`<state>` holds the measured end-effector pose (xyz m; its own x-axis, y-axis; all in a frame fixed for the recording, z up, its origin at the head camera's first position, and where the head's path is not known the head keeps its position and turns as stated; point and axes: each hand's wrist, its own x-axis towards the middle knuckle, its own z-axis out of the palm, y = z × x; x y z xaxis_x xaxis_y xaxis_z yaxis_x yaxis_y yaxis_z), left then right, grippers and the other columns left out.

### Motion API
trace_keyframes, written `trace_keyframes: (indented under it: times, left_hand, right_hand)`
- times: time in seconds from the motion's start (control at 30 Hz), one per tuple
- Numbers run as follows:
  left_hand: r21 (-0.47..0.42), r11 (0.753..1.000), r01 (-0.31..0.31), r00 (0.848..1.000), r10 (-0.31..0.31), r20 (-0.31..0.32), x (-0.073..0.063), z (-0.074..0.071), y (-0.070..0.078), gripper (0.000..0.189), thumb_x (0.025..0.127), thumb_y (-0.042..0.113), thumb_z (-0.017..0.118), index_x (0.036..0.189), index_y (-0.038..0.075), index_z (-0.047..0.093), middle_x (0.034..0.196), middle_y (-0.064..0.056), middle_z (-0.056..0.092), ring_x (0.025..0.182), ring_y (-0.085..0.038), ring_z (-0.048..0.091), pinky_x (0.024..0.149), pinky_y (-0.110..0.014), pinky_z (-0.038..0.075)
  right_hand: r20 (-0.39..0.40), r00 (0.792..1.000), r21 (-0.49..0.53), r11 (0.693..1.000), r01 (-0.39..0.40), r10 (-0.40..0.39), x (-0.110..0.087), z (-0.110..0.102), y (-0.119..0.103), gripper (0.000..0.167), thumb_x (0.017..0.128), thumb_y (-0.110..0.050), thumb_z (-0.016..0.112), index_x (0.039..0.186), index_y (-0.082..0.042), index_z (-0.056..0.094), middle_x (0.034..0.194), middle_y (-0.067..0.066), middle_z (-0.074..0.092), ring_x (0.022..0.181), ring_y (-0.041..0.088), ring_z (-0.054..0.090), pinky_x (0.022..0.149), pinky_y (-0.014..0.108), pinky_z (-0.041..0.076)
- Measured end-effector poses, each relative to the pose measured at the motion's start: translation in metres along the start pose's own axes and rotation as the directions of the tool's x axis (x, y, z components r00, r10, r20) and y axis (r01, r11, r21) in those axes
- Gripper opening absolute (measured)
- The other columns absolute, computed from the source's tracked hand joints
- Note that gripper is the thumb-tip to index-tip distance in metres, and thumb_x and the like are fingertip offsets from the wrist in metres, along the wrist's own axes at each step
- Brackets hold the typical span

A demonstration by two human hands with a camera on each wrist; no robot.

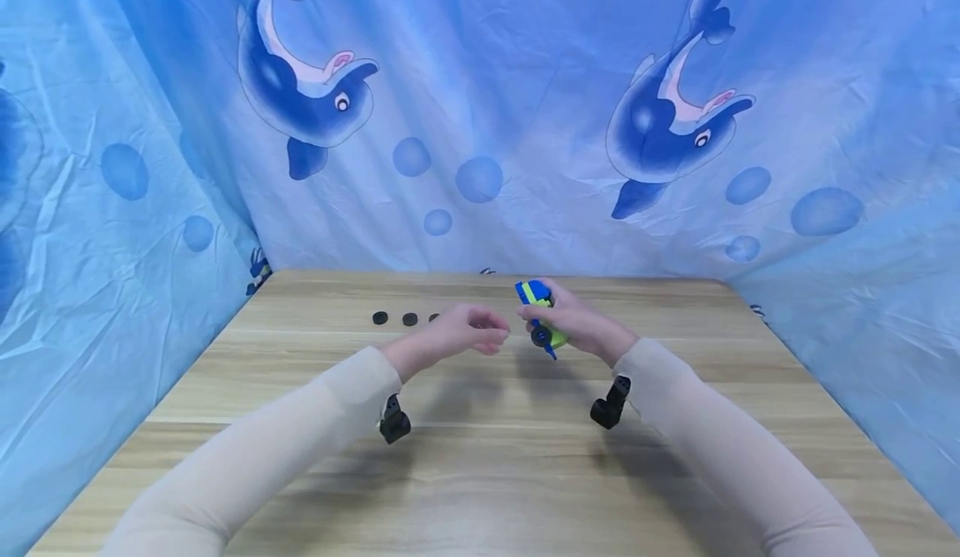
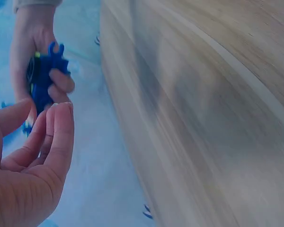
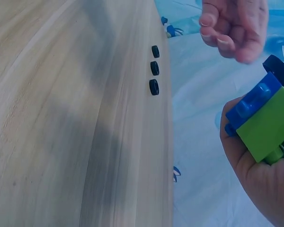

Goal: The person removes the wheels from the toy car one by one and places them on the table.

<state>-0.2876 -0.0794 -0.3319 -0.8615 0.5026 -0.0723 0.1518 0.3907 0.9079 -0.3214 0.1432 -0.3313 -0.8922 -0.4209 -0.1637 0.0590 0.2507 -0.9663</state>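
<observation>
Toy vehicle: blue and green, held up in the right hand, above the tabletop, toward the far edge and a little right of its middle; probably raised for easier handling.
Right-hand grip: fingers curled round the body from the right, probably to leave the opposite side free.
Fitted wheel: black, on the toy's side, outside the grip and turned toward the left hand.
Left-hand pose: loosely bent, a gap between thumb and fingertips, seemingly holding nothing; near the toy, apparently not touching.
Three loose wheels: flat on the tabletop, in a row along the far edge, left of its middle; spaced apart, perhaps for easy picking up; partly covered at the right end by the left hand in the head view.
Containers: none visible in any view.
Dolphin-print curtain: hung beyond the far edge, probably as a screen.
</observation>
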Motion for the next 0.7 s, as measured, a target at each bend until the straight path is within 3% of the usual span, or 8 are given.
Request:
trace_keyframes:
  times: [0.2, 0.27, 0.47, 0.7]
  left_hand:
    - [-0.013, 1.000, -0.028, 0.999, 0.029, 0.038, 0.003, 0.016, 0.009, 0.033, 0.096, 0.023, 0.062, 0.119, -0.002, 0.061, 0.107, -0.022, 0.066, 0.094, -0.031, 0.069, 0.087, -0.040, 0.058]
    - [-0.007, 1.000, -0.027, 0.999, 0.027, 0.047, 0.003, 0.021, 0.011, 0.033, 0.096, 0.025, 0.061, 0.117, -0.002, 0.061, 0.106, -0.023, 0.066, 0.090, -0.027, 0.069, 0.086, -0.039, 0.058]
    - [0.021, 1.000, -0.013, 1.000, 0.013, 0.025, 0.003, 0.030, 0.012, 0.032, 0.096, 0.031, 0.062, 0.100, -0.001, 0.063, 0.086, -0.010, 0.069, 0.076, -0.017, 0.067, 0.081, -0.041, 0.059]
    - [0.106, 0.994, -0.027, 0.999, 0.029, -0.013, -0.001, 0.033, 0.013, 0.033, 0.096, 0.036, 0.061, 0.081, 0.006, 0.060, 0.070, -0.005, 0.065, 0.064, -0.020, 0.064, 0.070, -0.037, 0.060]
  right_hand:
    - [0.029, 0.999, 0.035, 0.999, 0.036, -0.037, 0.003, 0.005, 0.001, 0.068, 0.096, -0.023, 0.060, 0.150, -0.017, 0.019, 0.121, 0.016, 0.047, 0.090, 0.020, 0.059, 0.069, 0.029, 0.055]
    - [0.033, 0.999, 0.039, 0.998, 0.042, -0.043, 0.002, 0.007, 0.001, 0.067, 0.096, -0.022, 0.059, 0.150, -0.018, 0.020, 0.122, 0.016, 0.047, 0.091, 0.020, 0.059, 0.070, 0.029, 0.055]
    - [0.054, 0.997, 0.073, 0.996, 0.045, -0.049, -0.002, 0.013, -0.001, 0.067, 0.097, -0.020, 0.057, 0.152, -0.021, 0.018, 0.130, 0.017, 0.043, 0.101, 0.022, 0.055, 0.076, 0.029, 0.055]
    - [0.092, 0.992, 0.053, 0.995, 0.081, -0.085, -0.006, 0.016, -0.001, 0.067, 0.098, -0.019, 0.055, 0.152, -0.016, 0.015, 0.132, 0.017, 0.041, 0.107, 0.023, 0.051, 0.085, 0.027, 0.053]
